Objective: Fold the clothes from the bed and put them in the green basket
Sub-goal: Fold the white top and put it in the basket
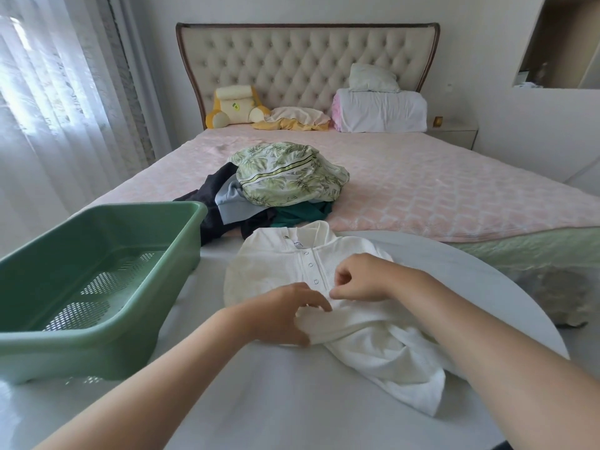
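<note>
A white snap-button shirt [276, 264] lies collar-away on a round white table [259, 401] at the foot of the bed. My left hand [285, 315] grips a bunched fold of the shirt near its lower placket. Just right of the snaps, my right hand [360, 277] pinches the fabric with curled fingers. The green basket [181, 241] sits empty on the table's left side. A pile of unfolded clothes [285, 177], topped by a green leaf-print piece over black, grey and dark green ones, lies on the pink bed cover behind the shirt.
The bed [438, 196] stretches back to a tufted headboard with pillows and a yellow cushion [233, 105]. Curtains hang at the left. A nightstand [454, 134] stands at the back right. Something grey lies on the floor [561, 297] right of the table.
</note>
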`<state>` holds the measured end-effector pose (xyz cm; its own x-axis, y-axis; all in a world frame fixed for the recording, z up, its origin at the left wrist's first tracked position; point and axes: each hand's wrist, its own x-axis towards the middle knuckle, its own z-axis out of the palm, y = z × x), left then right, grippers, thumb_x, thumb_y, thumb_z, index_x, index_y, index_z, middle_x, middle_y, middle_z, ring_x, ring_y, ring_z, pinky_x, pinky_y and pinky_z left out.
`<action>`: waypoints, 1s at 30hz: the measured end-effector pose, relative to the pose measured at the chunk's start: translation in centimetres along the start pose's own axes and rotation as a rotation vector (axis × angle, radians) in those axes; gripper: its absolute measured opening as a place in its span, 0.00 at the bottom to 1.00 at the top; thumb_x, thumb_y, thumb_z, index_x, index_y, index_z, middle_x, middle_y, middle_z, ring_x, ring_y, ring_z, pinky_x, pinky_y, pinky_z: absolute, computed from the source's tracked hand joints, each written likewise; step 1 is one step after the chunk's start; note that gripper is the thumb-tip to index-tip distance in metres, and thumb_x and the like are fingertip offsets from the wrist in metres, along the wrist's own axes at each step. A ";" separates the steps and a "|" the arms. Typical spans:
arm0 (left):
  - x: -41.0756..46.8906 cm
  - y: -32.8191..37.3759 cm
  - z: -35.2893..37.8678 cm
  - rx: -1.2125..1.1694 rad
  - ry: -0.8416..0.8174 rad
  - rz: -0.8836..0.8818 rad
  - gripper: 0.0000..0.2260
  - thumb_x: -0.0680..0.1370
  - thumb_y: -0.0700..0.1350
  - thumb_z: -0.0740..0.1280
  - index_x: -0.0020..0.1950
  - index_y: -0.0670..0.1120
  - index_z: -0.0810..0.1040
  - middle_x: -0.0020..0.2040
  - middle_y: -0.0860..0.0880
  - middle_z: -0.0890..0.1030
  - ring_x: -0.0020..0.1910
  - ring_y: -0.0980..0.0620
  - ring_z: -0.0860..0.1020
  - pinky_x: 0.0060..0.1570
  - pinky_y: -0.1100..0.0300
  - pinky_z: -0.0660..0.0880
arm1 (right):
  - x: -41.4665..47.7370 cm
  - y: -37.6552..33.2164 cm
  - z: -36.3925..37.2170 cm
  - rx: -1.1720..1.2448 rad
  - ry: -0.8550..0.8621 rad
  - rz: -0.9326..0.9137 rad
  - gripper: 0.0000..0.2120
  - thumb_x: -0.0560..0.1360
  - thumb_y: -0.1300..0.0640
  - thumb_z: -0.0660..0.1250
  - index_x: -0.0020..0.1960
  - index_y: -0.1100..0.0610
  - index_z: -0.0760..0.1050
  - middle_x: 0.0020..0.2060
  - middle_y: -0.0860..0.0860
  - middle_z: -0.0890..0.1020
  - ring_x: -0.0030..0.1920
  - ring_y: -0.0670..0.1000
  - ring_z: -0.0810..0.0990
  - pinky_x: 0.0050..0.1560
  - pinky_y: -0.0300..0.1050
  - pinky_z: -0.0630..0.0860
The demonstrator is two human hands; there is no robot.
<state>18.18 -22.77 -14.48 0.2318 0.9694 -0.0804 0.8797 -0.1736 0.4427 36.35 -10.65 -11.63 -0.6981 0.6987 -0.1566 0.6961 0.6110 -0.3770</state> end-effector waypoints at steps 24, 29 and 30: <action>-0.5 -2.6 -0.7 0.163 -0.048 -0.143 0.16 0.74 0.37 0.67 0.57 0.52 0.83 0.54 0.50 0.74 0.56 0.48 0.76 0.55 0.59 0.72 | 0.0 -1.0 2.0 -0.279 -0.234 0.078 0.44 0.68 0.22 0.59 0.78 0.41 0.59 0.77 0.48 0.62 0.79 0.54 0.56 0.75 0.58 0.58; -1.4 -3.9 -3.5 0.548 -0.060 -0.526 0.12 0.79 0.38 0.63 0.62 0.41 0.78 0.62 0.45 0.77 0.62 0.44 0.76 0.58 0.53 0.74 | 0.0 0.5 1.9 -0.244 -0.172 0.087 0.40 0.74 0.25 0.54 0.81 0.42 0.54 0.80 0.47 0.59 0.80 0.50 0.55 0.78 0.60 0.48; -1.8 -4.1 -3.8 0.583 -0.082 -0.579 0.13 0.79 0.38 0.62 0.63 0.41 0.77 0.63 0.45 0.77 0.62 0.44 0.76 0.56 0.53 0.74 | -0.1 0.8 2.0 -0.288 -0.156 0.084 0.41 0.74 0.27 0.58 0.81 0.43 0.51 0.81 0.47 0.57 0.80 0.49 0.53 0.78 0.60 0.44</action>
<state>12.57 -23.11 -12.78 -0.3148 0.9213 -0.2284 0.9382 0.2657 -0.2217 36.62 -10.99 -13.71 -0.6382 0.6993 -0.3220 0.7555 0.6493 -0.0874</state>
